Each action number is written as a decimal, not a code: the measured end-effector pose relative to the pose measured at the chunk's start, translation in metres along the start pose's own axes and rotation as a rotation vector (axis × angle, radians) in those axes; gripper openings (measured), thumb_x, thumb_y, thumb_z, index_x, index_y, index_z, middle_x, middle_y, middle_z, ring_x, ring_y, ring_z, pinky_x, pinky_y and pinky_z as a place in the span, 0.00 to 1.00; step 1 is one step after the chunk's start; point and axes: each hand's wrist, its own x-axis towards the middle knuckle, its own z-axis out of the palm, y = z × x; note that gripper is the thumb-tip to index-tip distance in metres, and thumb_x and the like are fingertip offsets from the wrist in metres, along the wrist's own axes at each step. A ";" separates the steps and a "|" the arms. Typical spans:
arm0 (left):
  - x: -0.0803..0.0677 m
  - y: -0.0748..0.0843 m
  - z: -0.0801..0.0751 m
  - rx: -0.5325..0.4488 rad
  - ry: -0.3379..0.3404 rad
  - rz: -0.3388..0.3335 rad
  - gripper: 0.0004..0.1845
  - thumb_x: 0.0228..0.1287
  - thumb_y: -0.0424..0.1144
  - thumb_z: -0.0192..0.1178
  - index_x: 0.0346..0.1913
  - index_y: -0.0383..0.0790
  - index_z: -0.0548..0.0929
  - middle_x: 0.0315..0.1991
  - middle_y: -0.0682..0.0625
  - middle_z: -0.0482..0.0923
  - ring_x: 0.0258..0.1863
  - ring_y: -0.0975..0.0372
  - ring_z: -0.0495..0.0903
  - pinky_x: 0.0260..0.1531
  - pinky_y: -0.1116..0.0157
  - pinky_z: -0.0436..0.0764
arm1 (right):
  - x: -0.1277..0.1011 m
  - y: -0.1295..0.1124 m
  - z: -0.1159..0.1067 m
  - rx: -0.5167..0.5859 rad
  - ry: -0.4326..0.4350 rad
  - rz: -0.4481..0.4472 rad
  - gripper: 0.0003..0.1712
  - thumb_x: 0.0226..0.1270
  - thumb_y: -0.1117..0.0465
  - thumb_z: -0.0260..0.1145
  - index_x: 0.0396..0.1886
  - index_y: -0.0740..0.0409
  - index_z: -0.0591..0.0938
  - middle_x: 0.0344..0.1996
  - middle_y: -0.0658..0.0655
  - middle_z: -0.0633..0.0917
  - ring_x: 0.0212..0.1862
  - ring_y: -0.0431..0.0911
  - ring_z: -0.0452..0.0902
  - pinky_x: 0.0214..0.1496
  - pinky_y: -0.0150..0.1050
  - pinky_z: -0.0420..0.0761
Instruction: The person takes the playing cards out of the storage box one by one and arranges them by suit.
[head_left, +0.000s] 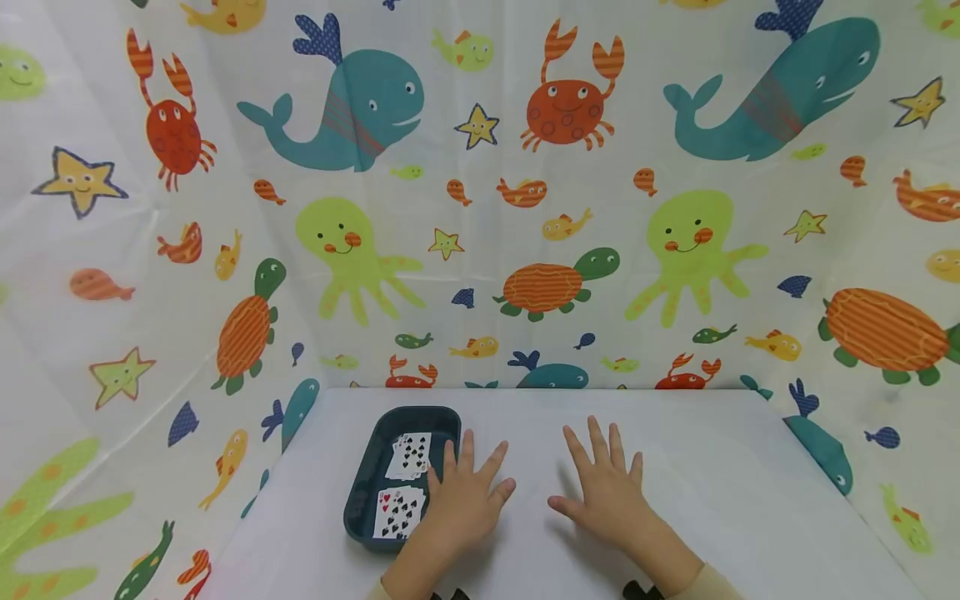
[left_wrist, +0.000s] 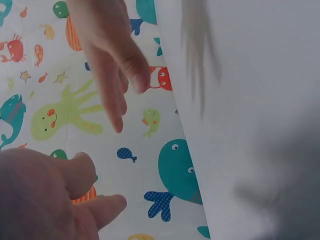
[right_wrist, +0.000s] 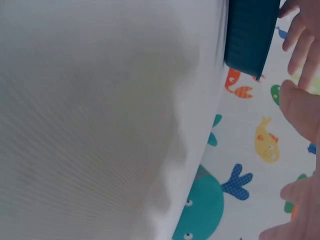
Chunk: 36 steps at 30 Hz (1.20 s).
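A dark teal tray (head_left: 363, 479) lies on the white table with two groups of overlapping playing cards in it. The far cards (head_left: 411, 454) show black spades; the near cards (head_left: 396, 510) show black pips and a red heart at one edge. My left hand (head_left: 463, 500) hovers with fingers spread beside the tray, overlapping its right rim in the head view. To its right, my right hand (head_left: 609, 493) is also spread above the table, holding nothing. Both hands (left_wrist: 112, 50) appear in the left wrist view, palms empty. The tray's outer wall (right_wrist: 251, 37) shows in the right wrist view.
The white tabletop (head_left: 720, 483) extends right of the hands. Behind it and at both sides hangs a white curtain (head_left: 480, 350) printed with sea animals, meeting the table's far edge.
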 end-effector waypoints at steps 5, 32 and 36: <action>0.004 -0.007 -0.013 -0.118 -0.014 0.001 0.34 0.78 0.63 0.57 0.82 0.62 0.68 0.88 0.34 0.48 0.85 0.29 0.45 0.71 0.20 0.54 | 0.003 -0.001 -0.004 0.020 0.009 -0.040 0.64 0.59 0.30 0.78 0.88 0.42 0.58 0.88 0.68 0.51 0.86 0.76 0.42 0.70 0.90 0.51; -0.011 -0.081 -0.072 -0.534 0.078 -0.107 0.17 0.75 0.36 0.67 0.61 0.55 0.90 0.67 0.43 0.83 0.67 0.46 0.81 0.58 0.43 0.86 | 0.041 -0.040 -0.009 0.220 -0.001 -0.219 0.56 0.59 0.43 0.83 0.84 0.43 0.65 0.86 0.60 0.58 0.86 0.65 0.52 0.79 0.77 0.59; -0.011 -0.089 -0.077 -0.542 0.092 -0.130 0.17 0.74 0.34 0.67 0.61 0.52 0.90 0.66 0.42 0.83 0.65 0.46 0.83 0.55 0.47 0.88 | 0.047 -0.048 -0.010 0.248 -0.004 -0.253 0.57 0.59 0.43 0.83 0.84 0.45 0.65 0.86 0.60 0.60 0.85 0.63 0.55 0.79 0.73 0.63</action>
